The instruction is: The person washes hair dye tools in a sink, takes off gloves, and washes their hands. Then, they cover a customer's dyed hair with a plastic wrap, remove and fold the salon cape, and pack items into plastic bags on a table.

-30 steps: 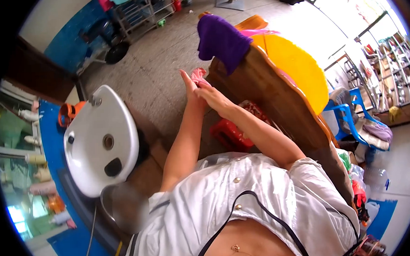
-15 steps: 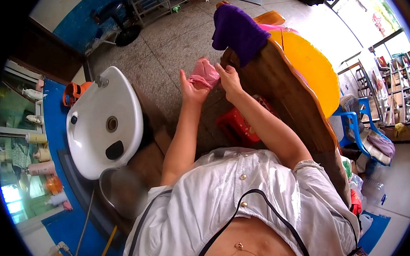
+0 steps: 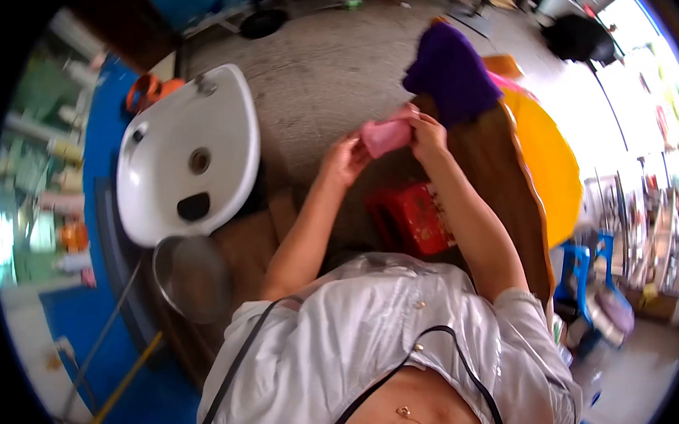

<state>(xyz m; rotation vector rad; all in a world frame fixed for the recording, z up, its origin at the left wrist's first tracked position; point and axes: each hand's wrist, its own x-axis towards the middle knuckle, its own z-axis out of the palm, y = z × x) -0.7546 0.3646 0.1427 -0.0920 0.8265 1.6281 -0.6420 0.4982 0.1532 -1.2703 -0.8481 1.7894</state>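
Between both raised hands, a pink cloth (image 3: 386, 136) is pulled taut, level across the gap.

Nearest the camera, the white shirt (image 3: 369, 341) fills the lower view, both forearms reaching up from it. Left hand (image 3: 344, 159) curls its fingers around the cloth's left end; right hand (image 3: 427, 133) pinches the right end between thumb and fingertips. Half a second ago the left palm was open and upright under a bunched cloth; now it is closed and the cloth is flatter and stretched sideways. Below the hands sits a red plastic stool (image 3: 415, 218). To the left lies the white shampoo basin (image 3: 190, 154), with a metal bowl (image 3: 192, 277) beside it. Just beyond the right hand, a purple towel (image 3: 451, 75) drapes over the wooden chair back (image 3: 506, 172), the yellow tabletop (image 3: 552, 170) behind.
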